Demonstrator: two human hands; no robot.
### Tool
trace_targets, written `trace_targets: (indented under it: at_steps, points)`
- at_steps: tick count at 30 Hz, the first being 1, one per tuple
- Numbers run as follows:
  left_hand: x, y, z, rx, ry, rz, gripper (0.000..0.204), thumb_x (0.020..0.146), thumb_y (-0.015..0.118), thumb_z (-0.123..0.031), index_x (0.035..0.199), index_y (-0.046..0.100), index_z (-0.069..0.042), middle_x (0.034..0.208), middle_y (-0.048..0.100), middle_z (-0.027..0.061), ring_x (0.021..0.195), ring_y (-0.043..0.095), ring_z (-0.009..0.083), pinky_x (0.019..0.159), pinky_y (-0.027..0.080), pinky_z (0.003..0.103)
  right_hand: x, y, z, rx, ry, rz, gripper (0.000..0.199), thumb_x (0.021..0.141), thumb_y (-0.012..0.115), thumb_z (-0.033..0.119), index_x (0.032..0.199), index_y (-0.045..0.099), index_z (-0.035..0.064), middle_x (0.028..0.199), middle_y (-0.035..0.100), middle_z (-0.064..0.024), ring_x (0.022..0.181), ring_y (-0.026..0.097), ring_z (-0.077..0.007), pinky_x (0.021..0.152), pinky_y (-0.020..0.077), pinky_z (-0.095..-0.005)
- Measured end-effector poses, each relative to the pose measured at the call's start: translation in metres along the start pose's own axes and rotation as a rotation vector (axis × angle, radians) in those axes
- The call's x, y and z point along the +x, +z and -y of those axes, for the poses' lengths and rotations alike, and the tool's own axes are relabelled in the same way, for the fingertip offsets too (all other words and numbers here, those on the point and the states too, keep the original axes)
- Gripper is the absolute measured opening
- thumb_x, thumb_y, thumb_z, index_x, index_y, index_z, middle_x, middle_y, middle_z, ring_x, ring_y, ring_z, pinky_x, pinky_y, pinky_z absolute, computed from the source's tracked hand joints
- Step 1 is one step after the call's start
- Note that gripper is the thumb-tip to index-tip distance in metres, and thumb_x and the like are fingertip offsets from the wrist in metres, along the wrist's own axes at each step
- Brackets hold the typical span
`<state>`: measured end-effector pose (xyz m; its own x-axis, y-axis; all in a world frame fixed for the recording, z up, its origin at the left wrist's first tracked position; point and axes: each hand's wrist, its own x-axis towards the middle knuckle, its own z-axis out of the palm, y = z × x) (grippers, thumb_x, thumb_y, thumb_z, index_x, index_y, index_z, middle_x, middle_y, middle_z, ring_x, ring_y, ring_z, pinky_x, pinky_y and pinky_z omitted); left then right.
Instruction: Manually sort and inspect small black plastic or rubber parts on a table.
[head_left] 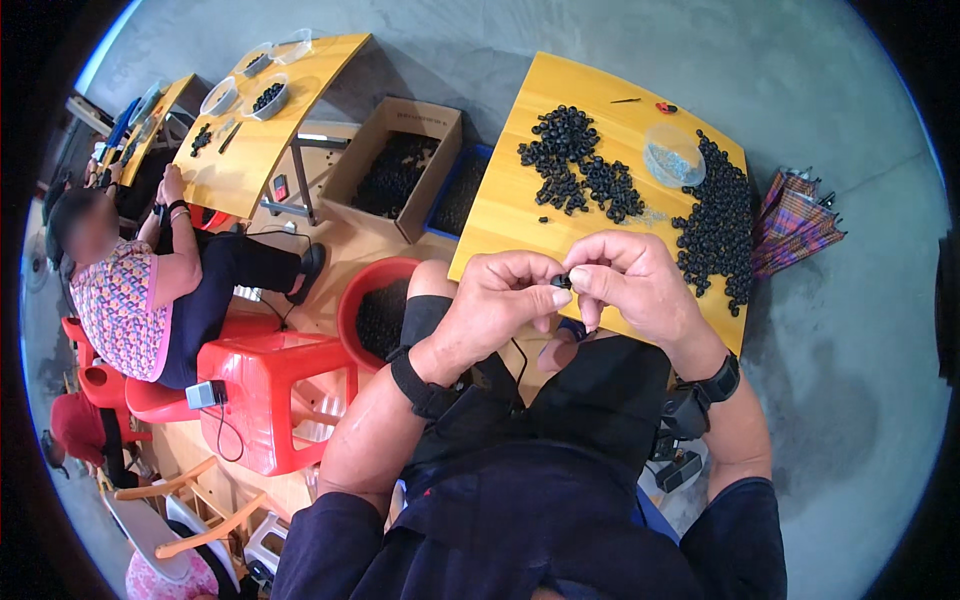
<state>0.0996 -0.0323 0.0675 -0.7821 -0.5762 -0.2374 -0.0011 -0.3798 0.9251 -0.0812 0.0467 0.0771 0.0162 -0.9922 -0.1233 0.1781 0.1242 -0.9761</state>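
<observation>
Over the near edge of the yellow table (510, 205), my left hand (495, 300) and my right hand (640, 285) meet. Thumbs and fingertips of both pinch one small black round part (562, 282). Ahead of them lies a loose heap of similar black parts (565, 145), with a single one (543, 220) apart from it. A larger spread of black parts (715, 220) runs along the table's right side. Between these stands a clear plastic tub (673, 158) with small shiny pieces inside. A few tiny pieces (652, 216) are scattered below the tub.
A thin dark tool (626, 100) and a small red item (666, 107) lie at the far edge. A plaid umbrella (795, 220) leans at the right. On the left are a red basin (350, 310), a cardboard box (435, 115), red stools (270, 375) and a seated person (120, 290).
</observation>
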Motion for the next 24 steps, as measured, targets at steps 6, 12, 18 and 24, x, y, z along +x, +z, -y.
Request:
trace_targets:
  at_steps: [6,12,18,24]
  points:
    - [0.003,-0.005,0.004,0.038,-0.004,0.04,0.012,0.085,0.068,-0.005,0.095,0.065,0.001,0.074,0.064,0.0012,0.058,0.057,0.0056,0.053,0.046,0.018,0.002,-0.004,-0.002,0.118,0.103,0.011,0.015,0.09,0.063,0.012,0.094,0.065,-0.0019,0.068,0.063,-0.0029,0.055,0.06,-0.0076,0.052,0.0493,-0.0204]
    - [0.004,-0.008,0.005,0.086,-0.075,0.051,0.009,0.085,0.067,-0.004,0.092,0.065,0.002,0.072,0.062,0.0001,0.061,0.055,0.0043,0.053,0.045,0.019,0.003,-0.008,-0.006,0.17,0.213,0.061,0.016,0.091,0.062,0.013,0.096,0.064,-0.0022,0.076,0.064,-0.006,0.059,0.062,-0.0097,0.052,0.0538,-0.0229]
    - [0.005,-0.009,0.008,0.105,-0.048,0.066,0.01,0.086,0.067,-0.006,0.095,0.066,0.0,0.078,0.065,0.0001,0.067,0.056,0.0032,0.057,0.045,0.018,0.004,-0.009,0.0,0.254,0.334,0.138,0.022,0.092,0.059,0.013,0.105,0.058,-0.004,0.085,0.065,-0.0119,0.073,0.069,-0.0204,0.055,0.0604,-0.0338]
    - [0.004,-0.009,0.019,0.043,-0.046,0.132,0.012,0.086,0.067,-0.003,0.097,0.066,0.001,0.086,0.066,0.0015,0.077,0.06,0.0058,0.069,0.048,0.019,-0.007,-0.008,-0.014,0.402,0.302,0.143,0.017,0.093,0.057,0.011,0.102,0.058,-0.004,0.09,0.067,-0.0148,0.076,0.07,-0.0237,0.06,0.0603,-0.0308]
